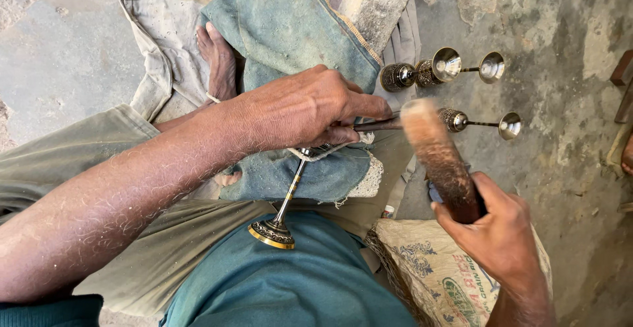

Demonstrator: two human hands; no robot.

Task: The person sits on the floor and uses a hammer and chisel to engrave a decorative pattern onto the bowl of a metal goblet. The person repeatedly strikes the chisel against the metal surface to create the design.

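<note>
My left hand (303,109) grips a thin dark metal tool (379,124) and presses down on the upper part of a slim brass goblet. The goblet's stem (290,192) runs toward my belly and ends in a round gold-rimmed foot (271,233); its cup is hidden under my hand. My right hand (498,231) is shut on the lower end of a brown wooden mallet (438,159), whose blurred top hangs just right of the tool's end. The goblet rests on a worn teal cloth (290,30) laid over my lap.
Three similar metal goblets (455,63) lie on the concrete floor (567,103) at upper right. A printed woven sack (428,267) lies by my right thigh. My bare foot (221,60) and a dirty white rag (155,43) are at upper left.
</note>
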